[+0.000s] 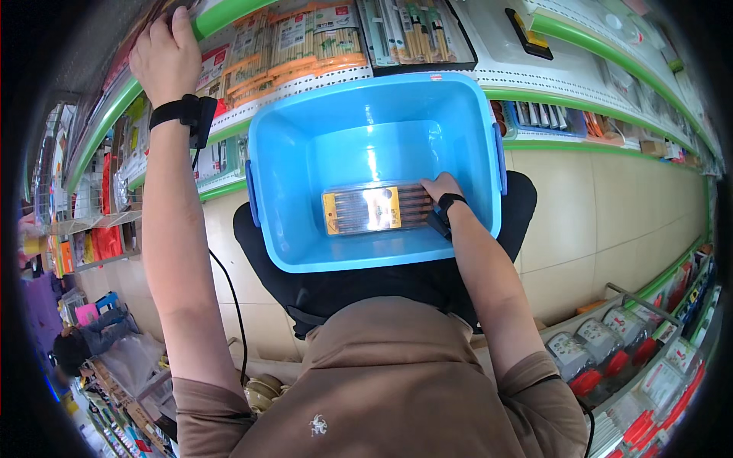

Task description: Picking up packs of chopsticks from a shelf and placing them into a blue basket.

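Inside a blue plastic tub point(343, 137), my right hand point(444, 186) grips one end of a clear flat pack of dark chopsticks point(366, 209) with a yellow label. The pack lies near the tub's front wall. My left hand point(166, 54) is up at the green front edge point(226, 17) of a higher shelf at the left. Its fingers bend over something dark there, and what they touch is hidden. Each wrist wears a black strap with a small device.
Bundled wooden chopsticks in packets point(292, 43) and a black tray point(426, 34) of packed chopsticks sit on the white shelf beyond the tub. Red-lidded clear jars point(595, 338) stand at the lower right. A black cable point(236, 300) hangs beside my left arm. Another person point(86, 343) is far left.
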Motion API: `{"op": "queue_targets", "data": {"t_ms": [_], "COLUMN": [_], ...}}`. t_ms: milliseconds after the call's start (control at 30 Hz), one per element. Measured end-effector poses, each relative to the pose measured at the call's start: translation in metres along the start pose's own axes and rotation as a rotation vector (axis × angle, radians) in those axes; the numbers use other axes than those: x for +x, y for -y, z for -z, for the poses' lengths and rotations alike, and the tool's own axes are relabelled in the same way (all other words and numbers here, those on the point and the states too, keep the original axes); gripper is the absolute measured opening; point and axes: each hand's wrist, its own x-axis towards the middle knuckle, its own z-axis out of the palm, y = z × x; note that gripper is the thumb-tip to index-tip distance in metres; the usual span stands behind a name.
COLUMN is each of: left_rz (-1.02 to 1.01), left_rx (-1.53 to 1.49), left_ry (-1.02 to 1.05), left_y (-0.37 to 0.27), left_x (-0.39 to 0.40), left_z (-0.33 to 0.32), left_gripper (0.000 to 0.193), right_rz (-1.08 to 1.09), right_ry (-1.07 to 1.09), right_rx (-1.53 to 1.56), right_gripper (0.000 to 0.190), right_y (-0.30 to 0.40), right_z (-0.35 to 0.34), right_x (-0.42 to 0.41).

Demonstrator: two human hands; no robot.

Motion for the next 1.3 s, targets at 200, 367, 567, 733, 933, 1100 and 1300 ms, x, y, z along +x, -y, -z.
{"op": "queue_targets", "data": {"t_ms": [200,367,567,733,933,1100,1300], "left_rz": [-0.106,-0.121,-0.039,0.307,0.771,1.270,1.399], "left_rx": [-0.085,-0.128,-0.203,-0.409,-0.508,-0.483,-0.667], "left_ry": [-0.032,-0.078,0.049,0.734,1.351,1.719,1.732], "left_y": [-0.002,-0.008,-0.045,-0.052,-0.092,-0.043,-0.051], "left_x": [-0.008,-0.031,-0.091,-0.224,-0.341,-0.443,-0.442], "left_z": [0.012,0.017,0.034,0.025,0.026,-0.006,0.003], "left_gripper": [0.047,0.058,0.064,0.061,0.066,0.058,0.042], "right_rz": [-0.021,-0.132,-0.162,-0.174,-0.195,-0.157,-0.082], "right_ry": [-0.057,0.070,0.143,0.163,0.157,0.194,0.018], "right_rx": [-0.042,0.007,0.010,-0.046,-0.071,-0.094,-0.126], "right_gripper": [0.059,0.067,0.061,0.062,0.063,0.063,0.067], "right_y": [-0.002,0.003,0.003,0.015,0.006,0.038,0.000], "right_z": [-0.006,-0.002,0.005,0.008,0.009,0.011,-0.001], "right_x": [0.003,0.004,0.001,-0.009,-0.008,-0.028,0.001]}}
